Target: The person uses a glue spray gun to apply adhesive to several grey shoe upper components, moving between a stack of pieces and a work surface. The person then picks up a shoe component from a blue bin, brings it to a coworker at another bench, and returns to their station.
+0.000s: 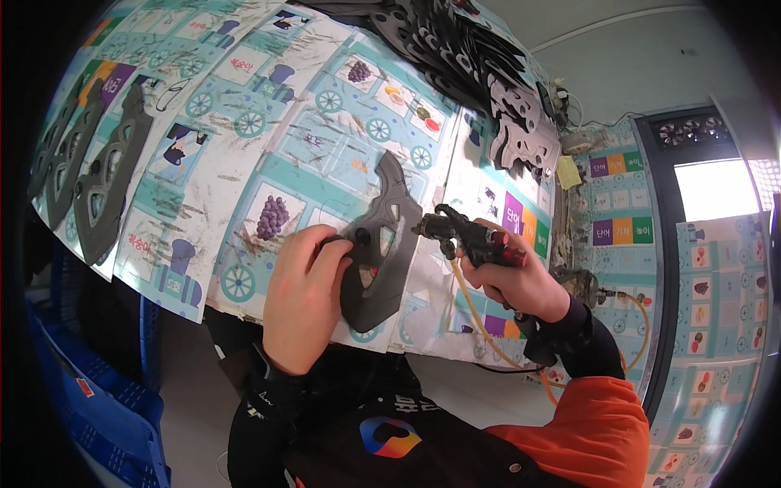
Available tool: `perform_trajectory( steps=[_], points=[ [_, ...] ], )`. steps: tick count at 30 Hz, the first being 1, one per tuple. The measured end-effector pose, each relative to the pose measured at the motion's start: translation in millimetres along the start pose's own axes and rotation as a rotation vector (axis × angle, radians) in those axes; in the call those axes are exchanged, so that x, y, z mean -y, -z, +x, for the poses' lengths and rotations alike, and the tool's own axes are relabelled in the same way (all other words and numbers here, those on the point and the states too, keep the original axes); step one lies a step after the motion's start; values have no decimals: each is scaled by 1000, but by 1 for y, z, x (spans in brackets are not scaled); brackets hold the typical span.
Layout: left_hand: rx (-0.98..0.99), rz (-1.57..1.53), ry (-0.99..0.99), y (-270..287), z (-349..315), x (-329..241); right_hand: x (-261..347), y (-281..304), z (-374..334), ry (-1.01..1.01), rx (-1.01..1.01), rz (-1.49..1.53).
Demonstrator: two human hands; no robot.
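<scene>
Currently, left hand (305, 297): thumb and fingers pinched on the left edge of the dark grey part, knuckles toward the camera.
Right hand (521, 276): wrapped around the spray gun, well clear of the left hand.
Grey part (399, 268): between the two hands, a curved plate with cut-out openings, its narrow end reaching away beyond the fingers; whether it lies flat or is lifted, I cannot tell.
Spray gun (464, 236): black, dark red toward the grip, its nozzle turned left toward the part and just beside its right edge; contact cannot be made out.
Hose (478, 319): yellow-orange, hanging from the gun below the right hand and curving off to the right.
Bench (244, 315): under both hands, covered by printed sheets (224, 175) with fruit pictures and teal wheels, dark streaks across them.
Three similar parts (110, 175): well to the left of the left hand, dark grey, side by side near the bench's far-left edge.
Dark pile (443, 61): beyond both hands, many pieces heaped together.
Lighter grey pieces (525, 134): beyond the right hand, next to that pile.
Blue crates (102, 398): below and left of the left hand, lower than the bench.
Orange sleeve (598, 423): behind the right hand, above a black cuff (592, 337).
</scene>
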State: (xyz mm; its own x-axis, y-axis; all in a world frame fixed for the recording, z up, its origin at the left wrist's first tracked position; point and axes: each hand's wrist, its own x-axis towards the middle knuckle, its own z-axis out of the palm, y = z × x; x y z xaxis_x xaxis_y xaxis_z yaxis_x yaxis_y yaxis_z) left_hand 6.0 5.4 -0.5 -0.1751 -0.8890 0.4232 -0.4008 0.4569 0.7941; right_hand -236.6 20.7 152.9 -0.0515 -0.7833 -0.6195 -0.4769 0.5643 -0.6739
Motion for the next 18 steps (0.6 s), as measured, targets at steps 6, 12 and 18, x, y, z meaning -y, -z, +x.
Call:
perform_trajectory(
  steps=[6,12,18],
  points=[
    [-1,-2,0,0,2,-1,0,1,5,31,-29,69],
    [8,2,-28,0,0,2,3,1,8,11,-57,64],
    [8,-1,-25,0,0,2,3,0,10,27,-46,57]
  ],
)
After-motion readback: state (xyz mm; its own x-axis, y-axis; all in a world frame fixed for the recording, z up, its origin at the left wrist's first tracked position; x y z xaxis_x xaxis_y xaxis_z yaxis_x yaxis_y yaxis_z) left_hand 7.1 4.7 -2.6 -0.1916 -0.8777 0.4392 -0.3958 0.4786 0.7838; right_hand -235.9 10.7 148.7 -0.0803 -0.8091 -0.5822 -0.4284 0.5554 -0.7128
